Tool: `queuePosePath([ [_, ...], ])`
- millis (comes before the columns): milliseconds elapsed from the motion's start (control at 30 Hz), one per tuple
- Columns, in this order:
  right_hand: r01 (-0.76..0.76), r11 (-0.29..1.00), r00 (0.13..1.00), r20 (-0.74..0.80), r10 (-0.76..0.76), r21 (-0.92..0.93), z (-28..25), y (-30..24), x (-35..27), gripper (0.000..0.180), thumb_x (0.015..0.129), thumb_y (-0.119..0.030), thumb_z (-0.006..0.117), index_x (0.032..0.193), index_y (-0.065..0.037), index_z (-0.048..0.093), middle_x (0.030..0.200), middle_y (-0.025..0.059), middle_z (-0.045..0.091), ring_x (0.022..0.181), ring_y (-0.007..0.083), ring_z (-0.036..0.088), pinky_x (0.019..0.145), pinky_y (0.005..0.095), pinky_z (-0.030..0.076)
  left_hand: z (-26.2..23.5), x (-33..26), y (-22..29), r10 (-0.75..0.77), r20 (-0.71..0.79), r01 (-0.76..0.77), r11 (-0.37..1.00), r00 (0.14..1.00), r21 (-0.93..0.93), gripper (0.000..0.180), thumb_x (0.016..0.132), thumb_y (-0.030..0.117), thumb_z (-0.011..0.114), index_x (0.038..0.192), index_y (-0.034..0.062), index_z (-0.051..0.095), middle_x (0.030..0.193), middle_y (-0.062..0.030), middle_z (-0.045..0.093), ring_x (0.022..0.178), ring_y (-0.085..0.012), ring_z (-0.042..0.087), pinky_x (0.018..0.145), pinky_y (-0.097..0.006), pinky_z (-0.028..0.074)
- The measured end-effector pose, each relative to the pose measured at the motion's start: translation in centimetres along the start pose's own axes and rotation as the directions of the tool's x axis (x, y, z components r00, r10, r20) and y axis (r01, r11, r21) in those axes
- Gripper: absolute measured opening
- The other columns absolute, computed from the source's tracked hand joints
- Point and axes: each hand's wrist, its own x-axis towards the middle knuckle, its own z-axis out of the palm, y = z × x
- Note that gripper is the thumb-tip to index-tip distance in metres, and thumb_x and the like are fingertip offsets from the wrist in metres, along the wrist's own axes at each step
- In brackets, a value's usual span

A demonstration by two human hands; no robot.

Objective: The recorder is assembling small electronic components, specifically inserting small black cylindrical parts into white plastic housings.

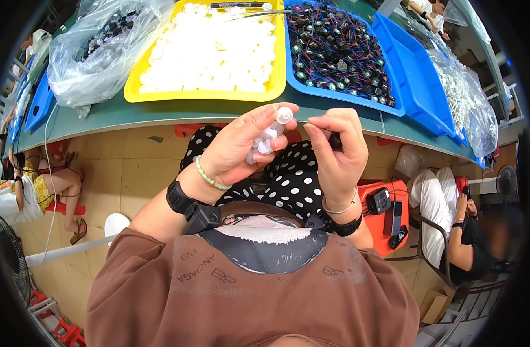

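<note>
My left hand is closed around several small white plastic caps. Its thumb and forefinger pinch one round cap at the top. To the right and a little apart, my right hand has its thumb and forefinger pressed almost together, close to that cap. A dark bit shows behind its curled fingers, too hidden to name. Both hands are above my lap, just short of the bench edge. Beyond them, a yellow tray holds many white plastic pieces, and a blue tray holds small black parts with red and blue wires.
A green bench curves across the far side. On it lie a clear plastic bag of dark parts, another blue tray and bagged white pieces. A red stool carries small black devices. Other people sit at both sides.
</note>
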Motion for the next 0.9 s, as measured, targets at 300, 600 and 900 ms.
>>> queuePosePath([
  [300,0.000,0.999,1.000,-0.026,0.001,0.049,0.5,-0.6,0.2,0.011,0.079,0.005,0.067,0.088,0.000,0.062,0.094,0.0087,0.061,0.064,0.0060,0.052,0.054,0.0192,0.043,-0.2,0.3,-0.3,0.016,0.053,-0.016,1.000,0.998,-0.003,0.035,0.094,0.023,0.055,0.123,0.0051,0.048,0.103,-0.0046,0.059,0.067,-0.0032,0.051,0.043,-0.011,0.037],
  [600,0.040,0.999,0.999,0.010,-0.040,-0.015,1.0,-0.4,0.2,0.015,0.077,0.005,0.069,0.088,-0.002,0.062,0.093,0.0086,0.064,0.063,0.0066,0.053,0.052,0.0196,0.043,-0.4,0.2,-0.5,0.051,0.011,-0.052,0.994,0.999,0.101,0.029,0.093,0.020,0.056,0.119,0.0068,0.051,0.092,-0.0008,0.056,0.063,-0.0024,0.049,0.042,-0.012,0.033],
  [900,0.018,1.000,0.997,-0.071,-0.020,-0.021,1.1,-0.6,0.0,0.017,0.076,0.005,0.070,0.089,-0.002,0.062,0.095,0.0092,0.064,0.060,0.0062,0.052,0.051,0.0198,0.042,-0.2,0.1,-0.5,0.040,-0.026,-0.037,0.993,0.999,0.116,0.036,0.092,0.019,0.059,0.125,0.0068,0.050,0.092,0.0002,0.057,0.065,-0.0026,0.049,0.044,-0.012,0.034],
])
